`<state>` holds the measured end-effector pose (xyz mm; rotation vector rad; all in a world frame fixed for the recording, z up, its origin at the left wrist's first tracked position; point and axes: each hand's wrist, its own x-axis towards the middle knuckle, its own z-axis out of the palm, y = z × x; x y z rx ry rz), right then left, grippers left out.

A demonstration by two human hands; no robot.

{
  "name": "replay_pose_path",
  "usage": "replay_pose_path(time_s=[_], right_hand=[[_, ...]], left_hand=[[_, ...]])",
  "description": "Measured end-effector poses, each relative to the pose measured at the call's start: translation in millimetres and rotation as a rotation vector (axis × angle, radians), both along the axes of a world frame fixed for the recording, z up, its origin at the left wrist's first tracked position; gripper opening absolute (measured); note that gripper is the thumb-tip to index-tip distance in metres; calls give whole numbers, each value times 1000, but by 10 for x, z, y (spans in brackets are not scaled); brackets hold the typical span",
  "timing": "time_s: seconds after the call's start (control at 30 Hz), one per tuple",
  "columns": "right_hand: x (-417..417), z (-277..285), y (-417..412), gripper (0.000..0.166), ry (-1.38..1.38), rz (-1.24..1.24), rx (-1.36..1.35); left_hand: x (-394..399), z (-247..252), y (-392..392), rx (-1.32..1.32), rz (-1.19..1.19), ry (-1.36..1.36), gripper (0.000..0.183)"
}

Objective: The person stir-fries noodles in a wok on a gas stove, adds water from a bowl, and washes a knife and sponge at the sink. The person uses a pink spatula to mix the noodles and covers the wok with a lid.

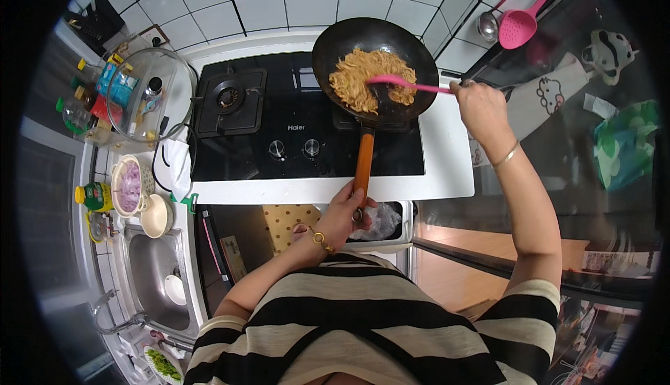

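Note:
A black wok [405, 105] sits over the right burner of the glass cooktop [235, 157], its orange-brown handle [365, 155] pointing towards me. My left hand [341, 216] grips the end of that handle. Inside the wok lies a heap of browned shredded food [356, 84]; I cannot tell exactly what it is. My right hand [480, 108] holds a pink spatula [403, 81] by its handle, at the right of the wok. The spatula's head rests in the food, near its middle.
A bare burner [229, 98] is on the left. Beside it a glass lid [172, 60] stands before several bottles [73, 113]. A sink [157, 280] holds a white bowl [175, 290]. A pink skimmer [518, 28] hangs at upper right, near a glass door [555, 176]. An open bin [405, 228] stands below the counter.

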<state>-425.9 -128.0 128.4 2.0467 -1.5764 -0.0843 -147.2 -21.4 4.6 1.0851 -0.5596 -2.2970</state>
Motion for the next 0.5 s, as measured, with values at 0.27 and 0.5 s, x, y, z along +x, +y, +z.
replay_pose_path(time_s=[0.27,0.5], right_hand=[[-231,-76,42,13,-211,-416,145],[171,-49,385,29,-513,-268,233]], left_hand=[[13,-30,23,-25,-2,-15,33],[25,-94,16,-21,9,-17,31]])
